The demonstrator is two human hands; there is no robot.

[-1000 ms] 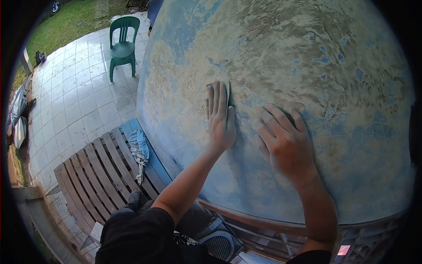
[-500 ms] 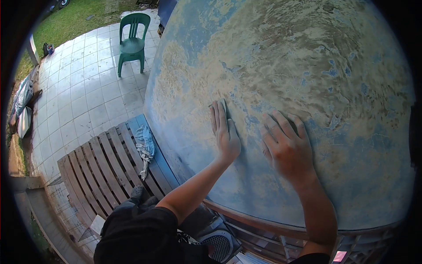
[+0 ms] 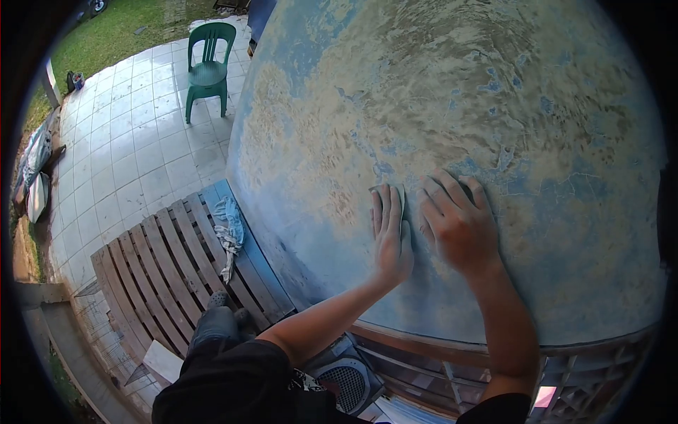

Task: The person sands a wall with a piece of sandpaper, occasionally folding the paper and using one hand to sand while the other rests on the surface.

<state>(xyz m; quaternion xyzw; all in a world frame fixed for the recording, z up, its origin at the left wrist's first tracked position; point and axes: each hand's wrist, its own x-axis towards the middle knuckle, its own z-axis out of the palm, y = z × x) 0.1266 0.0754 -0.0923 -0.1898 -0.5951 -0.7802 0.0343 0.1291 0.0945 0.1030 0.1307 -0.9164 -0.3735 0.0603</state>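
Note:
A large round tabletop [image 3: 452, 92] fills most of the view, its blue paint worn down to patchy tan. My left hand [image 3: 390, 237] lies flat on it, fingers together, pressing a small sheet of sandpaper [image 3: 401, 195] whose edge shows past the fingertips. My right hand [image 3: 455, 222] rests just to the right of it, fingers spread and bent on the surface, with a dark pad partly showing under the fingertips. The two hands almost touch.
A wooden slatted bench [image 3: 176, 261] stands at lower left with a blue rag [image 3: 229, 230] on it. A green plastic chair [image 3: 208, 67] is on the tiled patio beyond. A fan grille [image 3: 349, 385] sits under the table's edge.
My left hand has slid the sandpaper down and to the right across the tabletop, ending close beside my right hand. The right hand has stayed nearly in place.

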